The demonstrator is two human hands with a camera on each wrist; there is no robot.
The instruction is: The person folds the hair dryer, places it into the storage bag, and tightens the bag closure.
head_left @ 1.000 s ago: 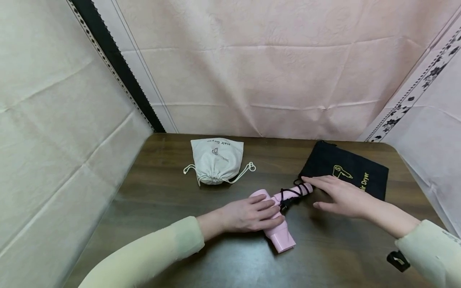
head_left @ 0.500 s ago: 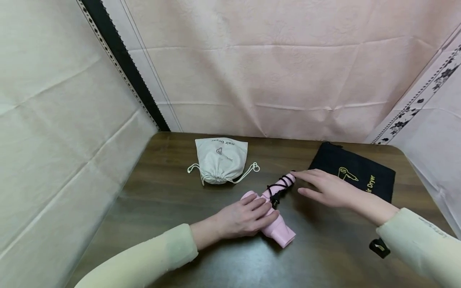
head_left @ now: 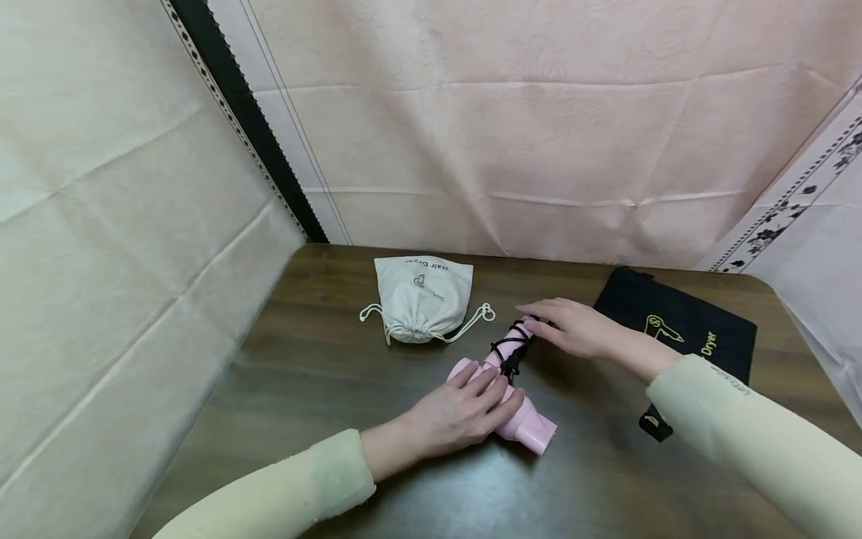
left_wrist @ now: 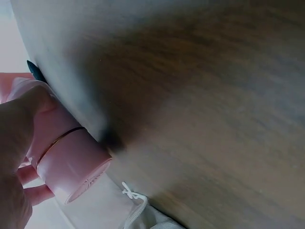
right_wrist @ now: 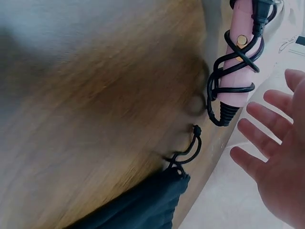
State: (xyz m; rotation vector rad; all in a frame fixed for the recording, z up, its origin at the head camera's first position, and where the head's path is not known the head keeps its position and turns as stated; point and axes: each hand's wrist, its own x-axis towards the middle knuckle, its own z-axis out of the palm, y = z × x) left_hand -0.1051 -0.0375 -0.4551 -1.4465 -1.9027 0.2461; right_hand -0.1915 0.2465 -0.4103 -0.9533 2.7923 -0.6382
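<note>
A pink hair dryer [head_left: 536, 430] is tilted over the table, its nozzle pointing toward the lower right in the head view. My left hand [head_left: 454, 418] grips it round the barrel; in the left wrist view the thumb lies on one side of the barrel [left_wrist: 71, 162] and the fingers on the other. A black cord [right_wrist: 233, 89] winds round the pink handle [right_wrist: 237, 78], with the plug [right_wrist: 260, 13] tucked along it. My right hand [head_left: 581, 328] is beside the handle's end with its fingers extended; the right wrist view shows a small space between fingertips and handle.
On the brown wooden table [head_left: 323, 314], a white drawstring pouch [head_left: 426, 301] marked "Hair Dryer" lies at the back. A black drawstring pouch [head_left: 694, 318] lies at the right, partly behind the right arm. Pale cloth [head_left: 512, 120] hangs behind the table.
The hair dryer's handle has swung leftward and away from the black pouch, turning under my left hand. My right hand has moved left along with the handle's end.
</note>
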